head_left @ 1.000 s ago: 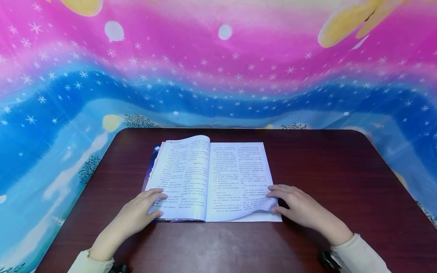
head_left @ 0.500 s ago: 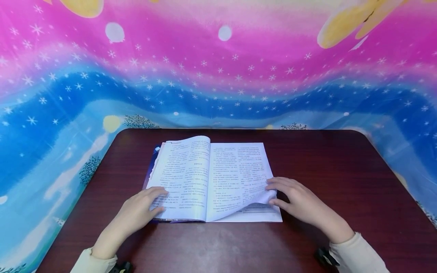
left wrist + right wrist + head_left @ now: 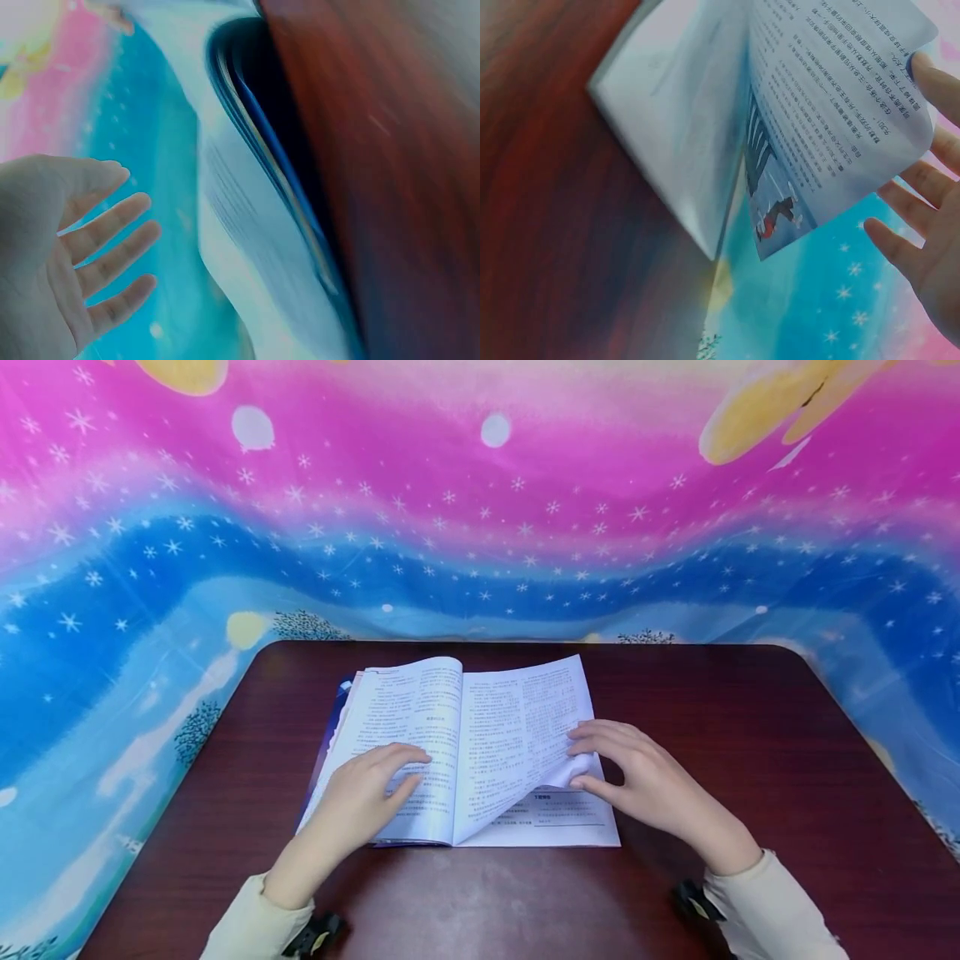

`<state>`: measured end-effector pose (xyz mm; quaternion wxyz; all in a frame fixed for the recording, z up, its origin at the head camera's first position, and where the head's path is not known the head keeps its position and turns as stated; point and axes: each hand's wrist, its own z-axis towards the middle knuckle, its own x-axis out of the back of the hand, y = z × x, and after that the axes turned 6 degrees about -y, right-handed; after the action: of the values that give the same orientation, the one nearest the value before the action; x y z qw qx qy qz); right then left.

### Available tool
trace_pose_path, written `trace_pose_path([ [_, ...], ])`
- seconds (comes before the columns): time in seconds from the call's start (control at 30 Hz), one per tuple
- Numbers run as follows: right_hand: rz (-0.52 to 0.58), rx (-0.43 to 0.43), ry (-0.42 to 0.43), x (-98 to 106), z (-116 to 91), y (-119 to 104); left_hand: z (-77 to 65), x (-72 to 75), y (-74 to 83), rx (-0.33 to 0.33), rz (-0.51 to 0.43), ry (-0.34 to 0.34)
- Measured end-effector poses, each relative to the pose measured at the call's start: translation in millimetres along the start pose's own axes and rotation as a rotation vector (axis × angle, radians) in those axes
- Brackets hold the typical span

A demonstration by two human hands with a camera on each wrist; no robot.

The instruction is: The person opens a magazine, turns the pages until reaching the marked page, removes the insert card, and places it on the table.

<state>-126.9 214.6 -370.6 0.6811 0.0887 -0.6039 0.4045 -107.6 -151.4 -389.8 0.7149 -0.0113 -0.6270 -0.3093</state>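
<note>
An open magazine [image 3: 408,710] with printed text lies on the table. My right hand [image 3: 645,789] pinches the lower outer corner of a right-hand page [image 3: 517,727], which is lifted and bent. In the right wrist view, thumb and fingers of the right hand [image 3: 934,232] are on either side of this page [image 3: 840,120], whose underside shows text and a small colour picture. Over the left page is my left hand [image 3: 360,793], its fingers spread and relaxed. The left wrist view shows the left hand [image 3: 82,240] holding nothing, apart from the blurred magazine edge [image 3: 262,217].
The dark reddish-brown table [image 3: 750,735] has rounded far corners. A pink and blue cloth [image 3: 480,527] with snowflake patterns hangs behind and beside it. Under the lifted page, a lower page [image 3: 577,831] with text is partly visible.
My right hand has raised the page corner and moved it up and leftward, uncovering more of the page beneath. My left hand has moved from the left edge toward the magazine's middle.
</note>
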Motion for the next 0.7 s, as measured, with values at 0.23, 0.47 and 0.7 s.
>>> trace_pose_path([
  [0.23,0.007,0.056,0.023,5.3,15.7,-11.6,17.5,0.3,36.0,-0.179,-0.057,0.058],
  [0.47,-0.035,0.141,0.050,11.0,27.1,-21.7,25.3,-3.8,64.2,-0.273,-0.097,0.042],
  [0.7,-0.058,0.176,0.069,12.8,33.0,-29.0,33.0,-9.6,81.4,-0.347,-0.148,0.094],
])
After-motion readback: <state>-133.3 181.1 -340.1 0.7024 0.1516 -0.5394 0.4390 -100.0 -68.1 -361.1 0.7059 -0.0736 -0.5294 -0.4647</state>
